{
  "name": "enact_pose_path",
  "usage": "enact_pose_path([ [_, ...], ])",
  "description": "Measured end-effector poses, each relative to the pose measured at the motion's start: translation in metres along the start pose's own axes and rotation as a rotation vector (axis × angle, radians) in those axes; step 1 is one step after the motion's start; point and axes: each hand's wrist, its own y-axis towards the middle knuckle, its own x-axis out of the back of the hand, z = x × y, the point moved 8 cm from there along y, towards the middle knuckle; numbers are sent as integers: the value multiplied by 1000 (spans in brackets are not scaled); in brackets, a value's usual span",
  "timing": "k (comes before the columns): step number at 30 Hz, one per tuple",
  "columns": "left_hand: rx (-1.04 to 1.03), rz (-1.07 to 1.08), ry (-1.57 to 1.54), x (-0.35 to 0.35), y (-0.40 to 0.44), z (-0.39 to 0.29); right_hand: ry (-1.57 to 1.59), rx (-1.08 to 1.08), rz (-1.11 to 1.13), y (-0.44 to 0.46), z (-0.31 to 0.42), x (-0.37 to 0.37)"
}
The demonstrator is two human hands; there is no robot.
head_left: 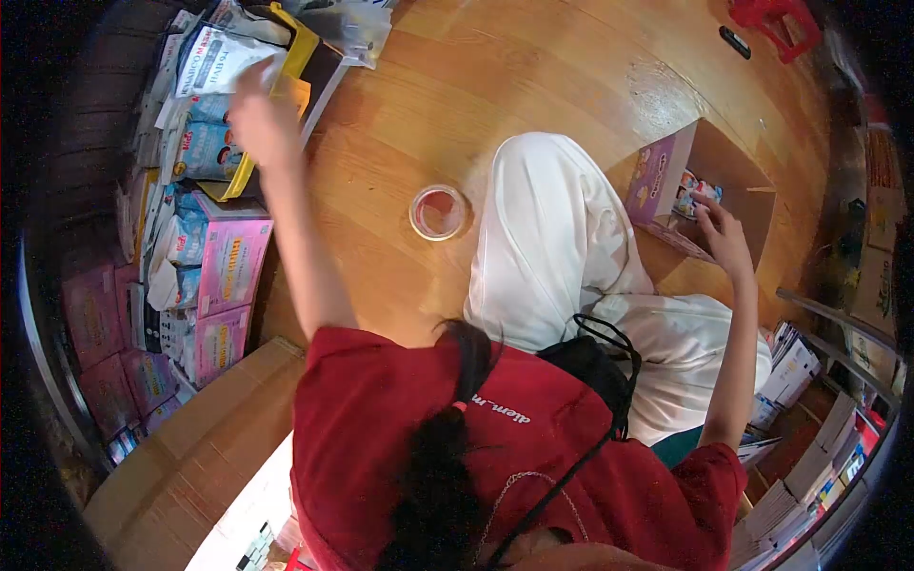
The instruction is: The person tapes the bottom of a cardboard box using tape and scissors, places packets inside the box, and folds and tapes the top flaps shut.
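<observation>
At the upper left, my left hand (264, 124) is at a white packet (224, 62) with printed letters, over a yellow-edged bin (303, 43). The hand is blurred, and its fingertips' hold on the packet is unclear. Blue packets (208, 150) lie just below it in the bin. On the right, my right hand (724, 233) reaches over the near edge of an open purple carton (651, 179), fingers apart. A small red, white and blue packet (695, 193) lies inside the carton, close to those fingertips.
A roll of tape (439, 212) lies on the wooden floor (409, 114) near my white-trousered knee. Pink boxes (233, 257) stand at the left, beside brown cardboard (190, 447). A red stool (783, 24) and a black object (734, 42) are at the top right; a metal rack (838, 319) is below.
</observation>
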Motion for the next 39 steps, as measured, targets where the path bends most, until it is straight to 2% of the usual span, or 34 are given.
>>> enact_pose_path([
  [2, -20, -84, 447, -1, 16, 76, 13, 40, -49, -12, -4, 2],
  [4, 295, 32, 884, 5, 21, 136, 60, 39, -96, -20, -11, 4],
  [7, 364, 226, 945, 5, 18, 185, 126, 3, -132, -28, -19, 2],
  [9, 283, 146, 928, 5, 13, 201, 100, 12, -153, -32, -18, -1],
  [10, 241, 107, 917, 2, 12, 205, 93, 24, -137, -33, -14, -2],
  [13, 335, 307, 779, 28, 12, 173, 131, 58, -82, -41, 0, -2],
  [15, 362, 204, 700, 55, 15, 153, 239, 85, -46, -46, 5, 0],
  [17, 340, 66, 646, 99, 22, 118, 166, 135, -96, -50, 12, 9],
  [19, 316, -67, 455, 143, 24, 73, 157, 167, -145, -53, 19, 19],
  [21, 241, -208, 218, 166, 20, 20, 161, 321, -295, -65, 43, 39],
  [22, 235, -215, -232, 155, 16, -3, 193, 380, -346, -72, 55, 50],
  [24, 281, -78, -528, 119, 13, -40, 299, 503, -483, -87, 82, 74],
  [25, 261, -21, -798, 99, 7, -74, 381, 567, -567, -94, 93, 86],
  [28, 335, 232, -1042, 61, -23, -174, 171, 736, -636, -115, 133, 113],
  [29, 241, 368, -1063, 51, -31, -210, 11, 751, -624, -121, 150, 118],
  [30, 240, 434, -1313, 43, -45, -246, -150, 764, -603, -130, 169, 121],
  [32, 144, 721, -1380, 36, -72, -305, -383, 639, -513, -128, 181, 113],
  [33, 237, 799, -1510, 33, -84, -329, -456, 505, -447, -121, 178, 108],
  [35, 227, 816, -1628, 28, -96, -362, -730, 493, -421, -109, 164, 97],
  [37, 18, 693, -1593, 23, -102, -379, -557, 505, -440, -101, 144, 96],
  [39, 227, 934, -2006, -15, -123, -386, -409, 530, -419, -93, 119, 96],
])
